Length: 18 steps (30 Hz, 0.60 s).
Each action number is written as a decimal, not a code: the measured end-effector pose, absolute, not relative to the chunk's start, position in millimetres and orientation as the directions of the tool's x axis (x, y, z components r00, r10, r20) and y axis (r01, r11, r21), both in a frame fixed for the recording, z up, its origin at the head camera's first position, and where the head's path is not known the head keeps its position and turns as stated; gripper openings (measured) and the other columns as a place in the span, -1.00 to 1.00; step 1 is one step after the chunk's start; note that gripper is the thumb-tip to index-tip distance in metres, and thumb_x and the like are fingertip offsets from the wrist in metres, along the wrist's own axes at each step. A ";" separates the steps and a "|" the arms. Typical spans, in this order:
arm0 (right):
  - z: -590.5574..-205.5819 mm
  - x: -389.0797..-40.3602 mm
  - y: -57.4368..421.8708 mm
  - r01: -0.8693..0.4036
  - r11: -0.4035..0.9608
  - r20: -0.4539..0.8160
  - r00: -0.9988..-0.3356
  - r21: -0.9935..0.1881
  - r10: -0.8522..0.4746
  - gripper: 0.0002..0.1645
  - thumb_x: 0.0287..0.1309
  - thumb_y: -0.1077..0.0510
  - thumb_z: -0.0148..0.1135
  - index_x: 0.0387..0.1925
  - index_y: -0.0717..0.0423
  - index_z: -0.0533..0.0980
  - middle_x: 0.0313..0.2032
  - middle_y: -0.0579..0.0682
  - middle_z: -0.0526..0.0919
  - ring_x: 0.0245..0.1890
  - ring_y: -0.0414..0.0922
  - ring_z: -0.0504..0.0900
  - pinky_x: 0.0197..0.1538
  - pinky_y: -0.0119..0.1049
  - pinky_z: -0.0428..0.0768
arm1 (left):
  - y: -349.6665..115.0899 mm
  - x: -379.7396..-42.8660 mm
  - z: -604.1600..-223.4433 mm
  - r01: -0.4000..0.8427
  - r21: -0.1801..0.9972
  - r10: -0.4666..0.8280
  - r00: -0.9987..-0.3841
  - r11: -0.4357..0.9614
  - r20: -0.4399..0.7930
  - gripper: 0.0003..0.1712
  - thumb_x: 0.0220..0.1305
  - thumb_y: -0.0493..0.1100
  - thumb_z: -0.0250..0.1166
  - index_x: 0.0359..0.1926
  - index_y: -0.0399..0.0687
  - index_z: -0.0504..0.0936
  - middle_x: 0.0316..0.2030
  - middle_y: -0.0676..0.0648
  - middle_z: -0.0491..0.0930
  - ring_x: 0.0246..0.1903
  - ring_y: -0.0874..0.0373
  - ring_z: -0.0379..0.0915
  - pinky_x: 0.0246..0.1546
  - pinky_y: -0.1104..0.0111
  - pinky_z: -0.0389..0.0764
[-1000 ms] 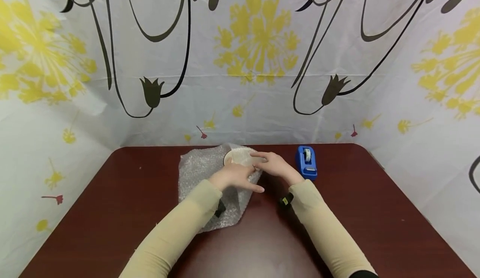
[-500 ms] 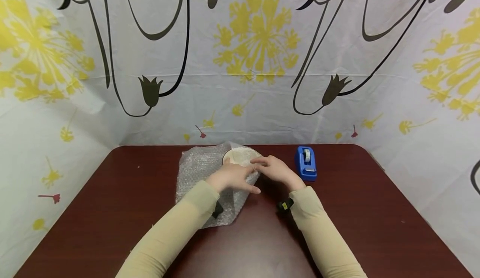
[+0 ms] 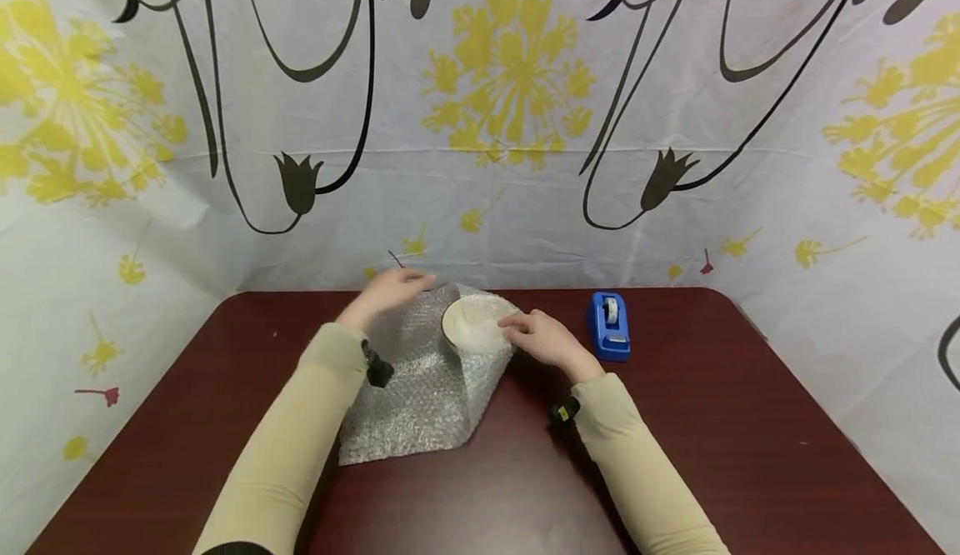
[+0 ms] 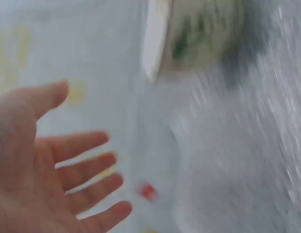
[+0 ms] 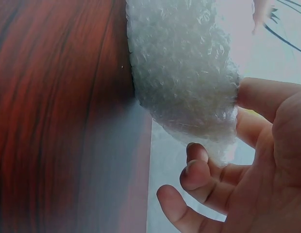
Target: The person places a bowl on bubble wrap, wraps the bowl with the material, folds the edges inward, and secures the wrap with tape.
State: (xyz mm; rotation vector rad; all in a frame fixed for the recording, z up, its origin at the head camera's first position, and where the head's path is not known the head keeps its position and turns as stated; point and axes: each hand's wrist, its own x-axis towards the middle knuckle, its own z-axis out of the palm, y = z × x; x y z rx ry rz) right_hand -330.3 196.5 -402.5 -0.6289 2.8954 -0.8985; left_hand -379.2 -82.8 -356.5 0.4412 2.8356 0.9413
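A pale bowl (image 3: 453, 320) with a thin dark rim sits on a sheet of bubble wrap (image 3: 408, 409). The sheet's right part is folded up over the bowl's side and opening. My right hand (image 3: 549, 342) holds this folded bubble wrap (image 5: 184, 68) at the bowl's right, thumb and fingers on its edge in the right wrist view. My left hand (image 3: 386, 295) hovers over the sheet's far left part, fingers spread and holding nothing. In the blurred left wrist view, the bowl (image 4: 204, 36) shows a green pattern on its outside, apart from the left hand (image 4: 24, 160).
A blue tape dispenser (image 3: 611, 340) with a roll of tape stands right of the right hand on the dark red-brown table (image 3: 750, 422). A white cloth (image 3: 480, 230) with flower prints hangs behind the table's far edge.
My left hand has left the bowl and moved left, toward the far left of the sheet, uncovering more of the bowl. The right hand stays at the bubble wrap on the bowl's right.
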 end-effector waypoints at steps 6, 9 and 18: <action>-402.3 -326.5 194.7 -0.362 0.769 0.070 -0.920 -0.527 -0.385 -0.63 0.20 -0.03 -0.03 -0.02 -0.06 0.50 -0.22 -0.08 0.49 -0.25 -0.16 0.40 -0.20 -0.22 0.38 | -126.6 -395.8 -384.3 -0.040 0.718 0.147 -0.969 0.695 -0.196 -0.09 0.19 0.22 0.01 0.34 -0.18 -0.14 0.29 -0.29 -0.07 0.23 -0.21 -0.12 0.10 -0.04 0.10; -402.4 -325.3 193.6 -0.360 0.774 0.073 -0.922 -0.520 -0.379 -0.64 0.20 -0.03 -0.03 -0.03 -0.05 0.51 -0.25 -0.08 0.48 -0.29 -0.16 0.39 -0.21 -0.23 0.38 | -134.5 -398.1 -393.5 -0.099 0.763 0.140 -0.960 0.639 -0.241 0.01 0.15 0.21 0.08 0.35 -0.13 -0.30 0.30 -0.30 -0.16 0.24 -0.23 -0.20 0.10 -0.07 0.06; -403.8 -327.9 194.0 -0.366 0.781 0.095 -0.924 -0.507 -0.372 -0.65 0.18 -0.03 -0.01 -0.05 -0.07 0.52 -0.28 -0.11 0.49 -0.30 -0.20 0.39 -0.21 -0.27 0.39 | -134.9 -399.0 -396.0 -0.160 0.826 0.152 -0.947 0.540 -0.283 -0.02 0.12 0.16 0.14 0.34 -0.20 -0.16 0.29 -0.31 -0.14 0.22 -0.25 -0.15 0.07 -0.09 0.09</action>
